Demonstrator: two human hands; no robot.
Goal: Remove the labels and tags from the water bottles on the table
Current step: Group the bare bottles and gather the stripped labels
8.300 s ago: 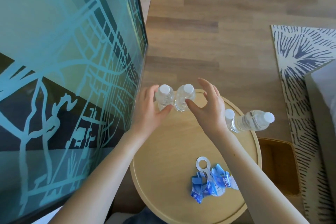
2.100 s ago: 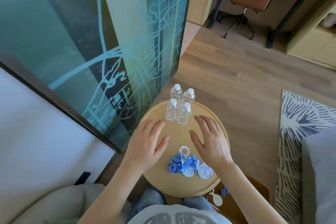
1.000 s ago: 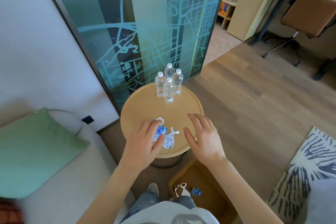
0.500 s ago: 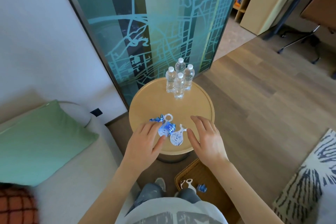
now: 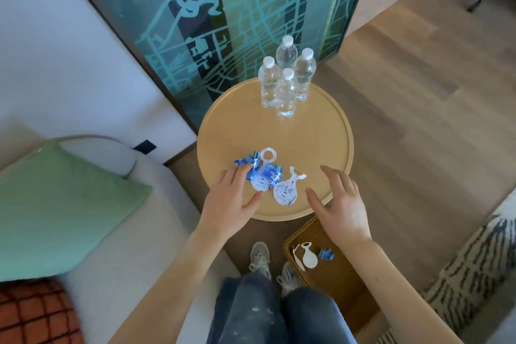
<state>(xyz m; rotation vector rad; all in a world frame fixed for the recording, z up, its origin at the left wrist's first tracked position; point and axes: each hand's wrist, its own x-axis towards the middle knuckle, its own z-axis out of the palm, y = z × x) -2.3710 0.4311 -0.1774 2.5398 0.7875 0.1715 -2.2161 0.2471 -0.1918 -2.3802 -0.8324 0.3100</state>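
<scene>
The person wears paint-flecked blue jeans (image 5: 279,315) and grey laced sneakers (image 5: 259,255).

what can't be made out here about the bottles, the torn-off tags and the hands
Head view, the only one:
Lower half of the rear bottle: hidden by the three bottles in front.
Print on the tags: too small and blurred to read.
Part of the blue labels: under fingers of the left hand.
Basket on the floor: partly covered by the right arm.
Whether the right hand touches the table.
</scene>
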